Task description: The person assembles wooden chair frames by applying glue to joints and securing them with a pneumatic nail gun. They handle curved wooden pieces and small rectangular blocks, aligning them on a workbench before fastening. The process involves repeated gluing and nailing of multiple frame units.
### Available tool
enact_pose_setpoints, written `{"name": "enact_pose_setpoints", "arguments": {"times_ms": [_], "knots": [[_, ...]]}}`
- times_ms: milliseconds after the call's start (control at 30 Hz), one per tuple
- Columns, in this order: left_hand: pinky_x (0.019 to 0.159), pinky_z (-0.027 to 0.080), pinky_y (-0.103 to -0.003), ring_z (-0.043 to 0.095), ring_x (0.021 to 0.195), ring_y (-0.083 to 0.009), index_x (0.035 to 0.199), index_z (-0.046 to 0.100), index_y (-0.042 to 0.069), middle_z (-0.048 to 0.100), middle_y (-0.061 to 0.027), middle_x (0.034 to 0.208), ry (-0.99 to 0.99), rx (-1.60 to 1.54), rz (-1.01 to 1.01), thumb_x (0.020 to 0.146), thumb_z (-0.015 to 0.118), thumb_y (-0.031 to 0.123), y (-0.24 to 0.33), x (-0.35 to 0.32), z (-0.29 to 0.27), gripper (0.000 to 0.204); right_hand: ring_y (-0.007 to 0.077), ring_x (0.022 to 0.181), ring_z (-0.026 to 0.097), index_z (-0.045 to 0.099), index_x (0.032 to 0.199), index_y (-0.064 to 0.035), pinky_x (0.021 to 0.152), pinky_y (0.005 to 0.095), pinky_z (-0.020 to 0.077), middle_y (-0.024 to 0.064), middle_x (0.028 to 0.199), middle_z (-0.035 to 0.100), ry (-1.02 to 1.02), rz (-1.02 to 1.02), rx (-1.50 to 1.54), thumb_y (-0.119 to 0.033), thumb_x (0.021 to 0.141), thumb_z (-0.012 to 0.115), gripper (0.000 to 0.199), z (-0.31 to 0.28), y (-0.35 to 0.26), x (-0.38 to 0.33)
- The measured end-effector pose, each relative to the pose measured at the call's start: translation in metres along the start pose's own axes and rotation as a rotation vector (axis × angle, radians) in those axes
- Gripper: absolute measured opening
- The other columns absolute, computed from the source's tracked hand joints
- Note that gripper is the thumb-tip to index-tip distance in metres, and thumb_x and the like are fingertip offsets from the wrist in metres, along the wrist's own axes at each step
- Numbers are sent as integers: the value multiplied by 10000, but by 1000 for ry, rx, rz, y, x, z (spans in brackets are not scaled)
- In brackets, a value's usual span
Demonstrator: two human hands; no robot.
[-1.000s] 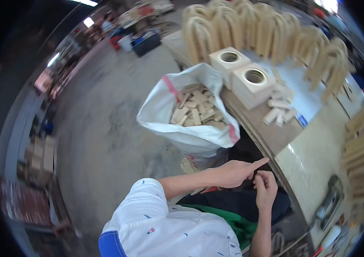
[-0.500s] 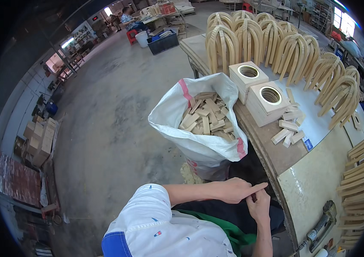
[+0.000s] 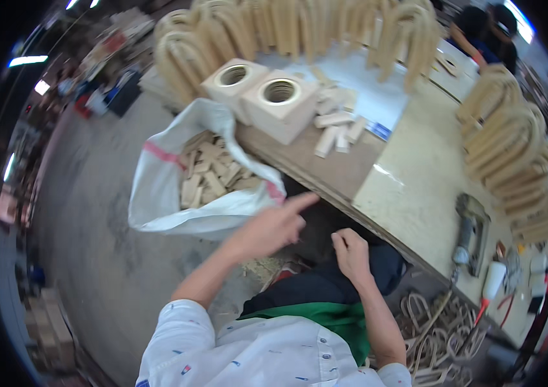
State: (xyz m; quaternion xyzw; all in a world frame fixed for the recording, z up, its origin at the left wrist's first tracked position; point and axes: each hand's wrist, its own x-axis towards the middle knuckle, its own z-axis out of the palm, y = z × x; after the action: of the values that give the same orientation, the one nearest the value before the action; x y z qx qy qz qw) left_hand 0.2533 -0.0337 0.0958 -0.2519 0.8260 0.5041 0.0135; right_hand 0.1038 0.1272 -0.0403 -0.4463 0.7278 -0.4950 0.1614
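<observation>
Holding wood offcuts (image 3: 213, 177) — white sack (image 3: 158, 200)

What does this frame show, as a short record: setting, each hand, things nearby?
setting: workshop, bench above a concrete floor
left hand: empty, forefinger pointing toward the bench edge
right hand: loosely curled, low by the lap, holding nothing visible
sack: white, open, full of wood offcuts, beside the bench
blocks: two square wooden ones with round holes, on the bench
small pieces: loose beside the blocks
bent wood arches: stacked along the bench
power tool: on the bench at right
</observation>
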Motion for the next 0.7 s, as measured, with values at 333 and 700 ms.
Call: {"name": "enact_pose_setpoints", "arguments": {"times_ms": [333,700], "knots": [[930,430,-405,571,1044,-348,1138,625,27,619,-171,1090,686,667,524,796,675,90,12,154,-86,352,215,677,609,646,1022,12,632,309,488,109,810,610,-11,80,143,-74,910,570,161,-6,6,-4],[811,491,-461,624,927,-377,1017,644,4,654,-215,938,459,832,262,776,678,257,6,268,15,351,203,645,619,645,982,29,599,310,488,117,768,615,126,155,203,-66,912,579,135,-29,-5,-23]]}}
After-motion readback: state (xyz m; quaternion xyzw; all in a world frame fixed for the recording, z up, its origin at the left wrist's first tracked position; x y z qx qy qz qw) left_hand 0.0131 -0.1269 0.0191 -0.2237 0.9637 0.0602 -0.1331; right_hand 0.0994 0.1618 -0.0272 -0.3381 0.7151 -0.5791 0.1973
